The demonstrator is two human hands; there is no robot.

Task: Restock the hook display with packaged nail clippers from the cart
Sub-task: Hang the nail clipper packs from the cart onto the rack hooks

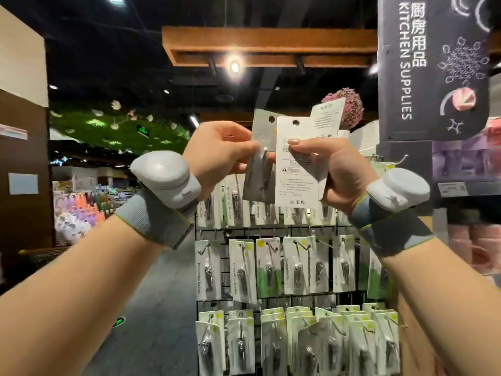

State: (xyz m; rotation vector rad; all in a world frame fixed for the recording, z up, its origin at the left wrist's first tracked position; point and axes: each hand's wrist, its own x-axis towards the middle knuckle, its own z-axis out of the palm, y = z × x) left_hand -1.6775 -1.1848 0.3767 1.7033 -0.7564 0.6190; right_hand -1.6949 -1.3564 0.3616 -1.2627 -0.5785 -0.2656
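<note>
Above the well-filled hook display [284, 267], the left hand [219, 153] pinches one nail clipper pack [257, 169]; the right hand [336, 169] grips several packs [295, 169], none yet hung.

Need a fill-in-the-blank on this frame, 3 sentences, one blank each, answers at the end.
1. The hanging sign reads "KITCHEN ____".
2. The left hand pinches one package with its clear front facing the camera, showing a metal nail ____ inside.
3. The right hand holds several packages in front of the ____ display.

Answers: SUPPLIES; clipper; hook
</note>
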